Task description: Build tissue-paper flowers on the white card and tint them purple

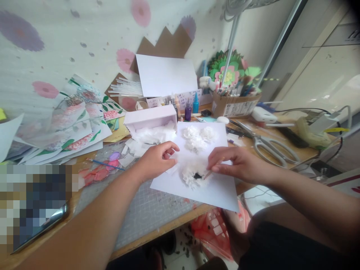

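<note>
A white sheet of paper [216, 187] lies on the desk in front of me. On it sit white paper flowers: a finished cluster [198, 138] at the far end and a nearer one [194, 175] with a dark centre. My left hand [156, 161] rests on the sheet's left edge, fingers curled and pinching a small white paper piece. My right hand [239, 163] pinches a thin wooden stick, its tip touching the near flower's dark centre.
A white box [150, 117] of white paper scraps stands behind my left hand. Large scissors [267, 144] lie to the right. Small glue bottles [191, 108], a cardboard box of pens [234, 105], painted flower sheets [73, 123] and a phone [42, 225] surround the cutting mat [152, 210].
</note>
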A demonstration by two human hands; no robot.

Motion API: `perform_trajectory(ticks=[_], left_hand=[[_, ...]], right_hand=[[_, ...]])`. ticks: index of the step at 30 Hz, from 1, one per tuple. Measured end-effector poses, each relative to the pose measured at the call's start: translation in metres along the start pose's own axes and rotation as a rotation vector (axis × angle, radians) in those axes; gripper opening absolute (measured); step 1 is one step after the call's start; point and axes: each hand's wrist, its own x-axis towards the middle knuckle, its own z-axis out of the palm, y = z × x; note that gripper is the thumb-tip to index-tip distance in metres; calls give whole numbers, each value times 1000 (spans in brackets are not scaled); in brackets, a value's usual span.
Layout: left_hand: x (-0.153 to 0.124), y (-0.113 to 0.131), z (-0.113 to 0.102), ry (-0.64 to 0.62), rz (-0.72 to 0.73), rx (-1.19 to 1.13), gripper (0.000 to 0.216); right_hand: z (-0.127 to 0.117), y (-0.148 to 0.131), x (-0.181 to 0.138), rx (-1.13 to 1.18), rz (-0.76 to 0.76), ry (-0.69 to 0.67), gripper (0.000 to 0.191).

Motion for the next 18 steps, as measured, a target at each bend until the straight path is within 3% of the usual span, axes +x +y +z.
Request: perform_trajectory(ticks=[8, 12, 15, 18], left_hand=[[-5, 18, -1, 221, 47, -166, 12], [-16, 36, 13, 74, 66, -488, 11], [-19, 43, 31, -39, 29, -449, 7], [-17, 43, 46, -61, 4, -323, 5]], right_hand=[[0, 0, 0, -3, -13, 7, 17], [-1, -1, 1, -23, -14, 9, 16], [-1, -1, 1, -29, -19, 20, 15], [-1, -1, 1, -33, -11, 24, 15]])
